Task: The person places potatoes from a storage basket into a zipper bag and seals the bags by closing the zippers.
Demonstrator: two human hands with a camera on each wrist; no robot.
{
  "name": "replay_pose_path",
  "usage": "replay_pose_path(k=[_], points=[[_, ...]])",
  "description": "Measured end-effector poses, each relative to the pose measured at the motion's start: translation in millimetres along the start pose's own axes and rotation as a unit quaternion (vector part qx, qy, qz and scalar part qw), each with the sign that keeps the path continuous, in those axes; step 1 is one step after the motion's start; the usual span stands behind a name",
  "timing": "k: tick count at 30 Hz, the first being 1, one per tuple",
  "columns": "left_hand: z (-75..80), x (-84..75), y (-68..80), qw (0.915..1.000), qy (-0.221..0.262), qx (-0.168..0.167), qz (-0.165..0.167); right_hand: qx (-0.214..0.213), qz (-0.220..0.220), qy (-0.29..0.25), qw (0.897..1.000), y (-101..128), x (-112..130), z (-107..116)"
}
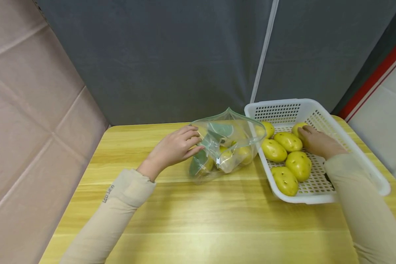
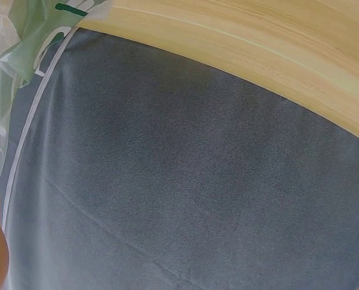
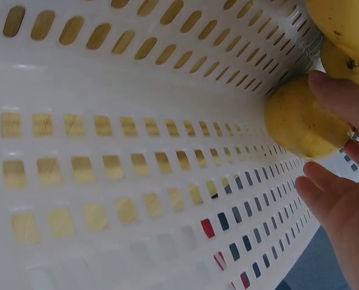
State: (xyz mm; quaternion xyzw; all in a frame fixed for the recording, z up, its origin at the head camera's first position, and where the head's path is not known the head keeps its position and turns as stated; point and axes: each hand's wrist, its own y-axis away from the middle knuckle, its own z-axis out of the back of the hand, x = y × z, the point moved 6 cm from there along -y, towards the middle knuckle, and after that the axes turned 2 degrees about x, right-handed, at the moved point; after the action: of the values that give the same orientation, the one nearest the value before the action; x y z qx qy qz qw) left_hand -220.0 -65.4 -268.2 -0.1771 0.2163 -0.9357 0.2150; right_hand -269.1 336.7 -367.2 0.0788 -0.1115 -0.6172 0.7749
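Grasping a yellow potato [image 3: 300, 124] at the far end of the white basket [image 1: 303, 199] with the right hand [image 1: 318, 141]; pinching the clear bag [image 1: 220, 129] on the worktop [image 1: 191, 216] with the left hand [image 1: 175, 146].

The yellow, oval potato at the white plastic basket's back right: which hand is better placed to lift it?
Probably the right hand: its thumb and fingers touch that potato, while the left hand is at the transparent, green-printed plastic bag.
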Motion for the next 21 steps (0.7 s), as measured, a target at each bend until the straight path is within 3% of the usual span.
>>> replay_pose_path(k=[11,21], points=[[-0.1,-0.9,0.5,0.9999,-0.007,0.008,0.002,0.025,-0.019,-0.047,0.998,-0.5,-5.5,-3.6],[-0.3,-0.9,0.3,0.9999,-0.007,0.008,0.001,0.02,-0.024,-0.066,0.997,3.0,-8.0,-3.8]])
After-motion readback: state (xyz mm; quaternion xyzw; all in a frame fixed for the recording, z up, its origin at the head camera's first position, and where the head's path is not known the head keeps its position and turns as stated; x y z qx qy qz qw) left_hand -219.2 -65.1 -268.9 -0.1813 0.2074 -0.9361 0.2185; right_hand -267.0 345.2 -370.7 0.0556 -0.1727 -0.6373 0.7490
